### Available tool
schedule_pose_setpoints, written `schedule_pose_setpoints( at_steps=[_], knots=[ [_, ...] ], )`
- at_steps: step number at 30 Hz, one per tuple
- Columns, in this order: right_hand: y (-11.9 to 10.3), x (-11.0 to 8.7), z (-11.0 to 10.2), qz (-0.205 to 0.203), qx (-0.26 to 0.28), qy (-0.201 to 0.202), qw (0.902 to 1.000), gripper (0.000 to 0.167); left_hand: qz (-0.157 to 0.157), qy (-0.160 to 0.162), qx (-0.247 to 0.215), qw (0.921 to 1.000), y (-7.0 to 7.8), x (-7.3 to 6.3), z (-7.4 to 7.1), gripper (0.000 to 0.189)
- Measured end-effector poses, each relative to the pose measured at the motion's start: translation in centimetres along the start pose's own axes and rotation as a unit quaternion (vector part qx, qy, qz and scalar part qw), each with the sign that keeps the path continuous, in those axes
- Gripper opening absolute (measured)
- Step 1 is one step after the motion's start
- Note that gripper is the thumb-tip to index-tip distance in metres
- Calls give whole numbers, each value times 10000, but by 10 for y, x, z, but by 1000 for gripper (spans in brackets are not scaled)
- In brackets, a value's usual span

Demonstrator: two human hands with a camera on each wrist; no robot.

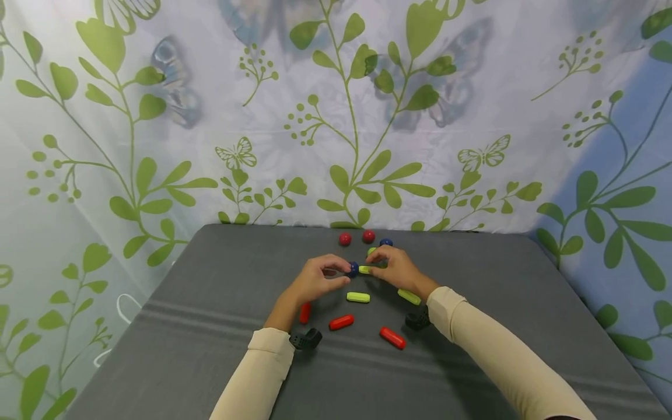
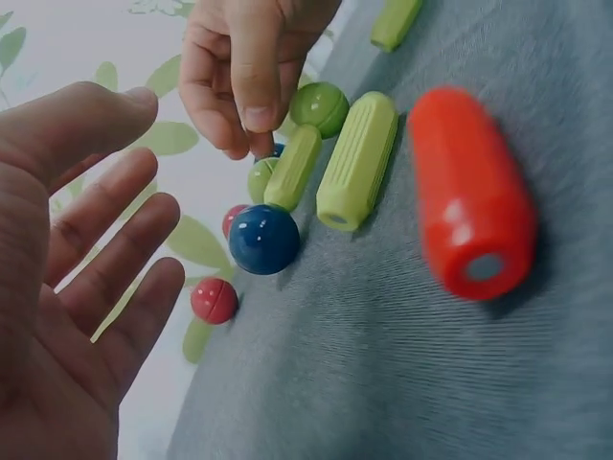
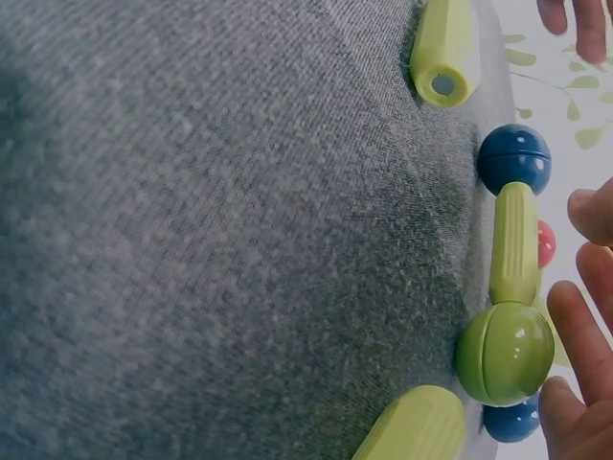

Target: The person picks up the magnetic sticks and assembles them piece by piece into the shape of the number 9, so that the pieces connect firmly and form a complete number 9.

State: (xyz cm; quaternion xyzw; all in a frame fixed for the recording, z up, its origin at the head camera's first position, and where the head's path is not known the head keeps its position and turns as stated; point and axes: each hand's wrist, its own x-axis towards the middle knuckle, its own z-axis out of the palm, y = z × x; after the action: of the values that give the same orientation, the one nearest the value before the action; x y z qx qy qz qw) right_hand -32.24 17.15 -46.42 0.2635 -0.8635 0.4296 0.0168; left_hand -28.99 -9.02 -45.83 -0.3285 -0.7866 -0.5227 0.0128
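Note:
A blue ball (image 2: pixel 264 240), a light-green rod (image 3: pixel 515 244) and a green ball (image 3: pixel 505 355) are joined in a line on the grey surface. Beside the blue ball, my left hand (image 1: pixel 321 281) has its fingers spread and holds nothing, as the left wrist view shows. My right hand (image 1: pixel 397 266) is at the green-ball end, fingers loosely bent. In the right wrist view its fingertips lie close to that ball without gripping it; whether one touches it I cannot tell. From the head view, the right hand hides the green ball.
Nearer me lie light-green rods (image 1: pixel 358 297) and several red rods (image 1: pixel 341 322). Two red balls (image 1: pixel 345 239), another blue ball (image 1: pixel 386 242) and a second green ball (image 1: pixel 371 251) sit toward the back edge. A patterned curtain (image 1: pixel 273 116) hangs behind the table.

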Motion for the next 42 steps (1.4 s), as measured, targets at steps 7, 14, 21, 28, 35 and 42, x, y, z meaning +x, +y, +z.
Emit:
schedule_pose_setpoints(
  at_steps=[7, 14, 21, 28, 35, 42],
  knots=[
    [-4, -4, 0, 56, 8, 101, 9999, 22, -41, 317, 16, 9995, -1, -23, 14, 23],
    [-4, -3, 7, 94, -162, -43, 9998, 22, 167, 526, 726, 9958, -7, -21, 31, 8],
    [-2, -5, 7, 124, 15, 179, 9998, 21, 141, 514, 1050, 9930, -8, -15, 35, 7],
    [1, -6, 8, 123, 15, 189, 9997, 19, -375, 672, -12, 9970, -13, -18, 44, 12],
    [1, -9, 6, 137, 34, 193, 9997, 20, -1385, 1146, -1463, 9728, -10, -19, 48, 28],
    [1, -9, 3, 110, -79, 185, 9997, 22, -1734, 1502, -1887, 9549, -10, -18, 51, 32]
  ],
)
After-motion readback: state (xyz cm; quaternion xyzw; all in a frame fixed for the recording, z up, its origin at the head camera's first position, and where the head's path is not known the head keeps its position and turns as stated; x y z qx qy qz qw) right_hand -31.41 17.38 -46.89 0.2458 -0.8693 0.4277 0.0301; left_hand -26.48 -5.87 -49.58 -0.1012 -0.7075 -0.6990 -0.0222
